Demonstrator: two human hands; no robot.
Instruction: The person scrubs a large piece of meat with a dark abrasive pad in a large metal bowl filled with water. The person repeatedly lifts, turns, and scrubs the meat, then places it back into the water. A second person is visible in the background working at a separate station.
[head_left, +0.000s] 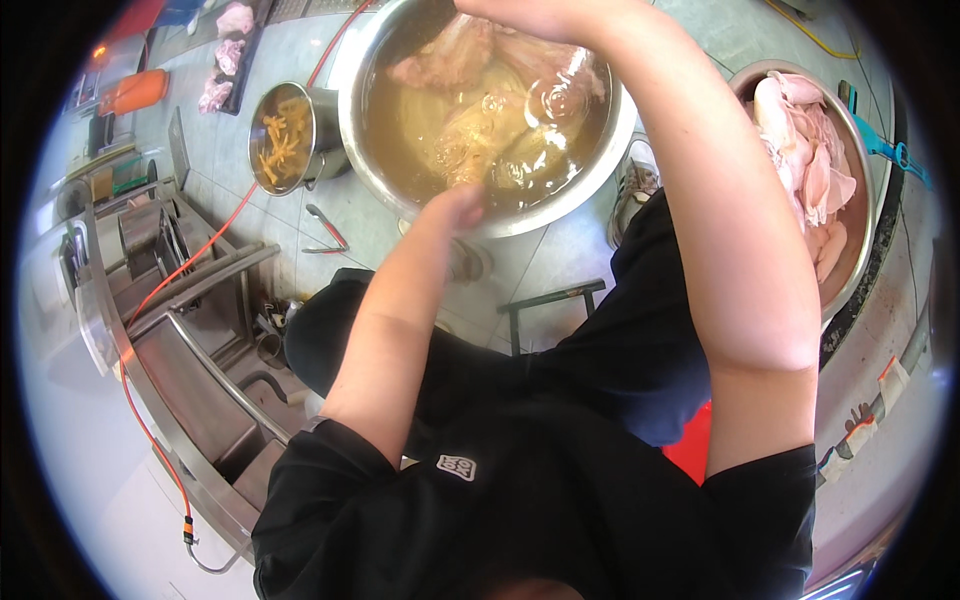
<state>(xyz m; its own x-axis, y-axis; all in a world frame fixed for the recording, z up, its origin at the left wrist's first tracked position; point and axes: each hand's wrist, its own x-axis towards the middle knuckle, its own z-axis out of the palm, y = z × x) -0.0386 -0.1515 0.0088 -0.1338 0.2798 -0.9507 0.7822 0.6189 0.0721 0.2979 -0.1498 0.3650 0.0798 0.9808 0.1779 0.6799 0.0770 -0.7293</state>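
Note:
A wide metal basin (624, 146) full of murky water stands before my knees. My left hand (466, 204) reaches over its near rim, with the fingers dipping into the water. Just beyond those fingers lies a pale yellowish piece of meat (480, 127), under the surface; whether I grip it cannot be made out. Pinkish raw meat pieces (450, 56) rise near the basin's far side. My right hand (517, 13) is above them at the top edge of the picture, where its fingers are cut off. Ripples spread on the water below my right forearm.
At the left, a steel pot (330, 120) holds what look like chicken feet (281, 139). A metal bowl of raw poultry (806, 150) stands at the right. An orange hose (217, 236) runs past a steel sink (191, 390). A red-handled tool (328, 229) and a black metal frame (555, 296) are nearby.

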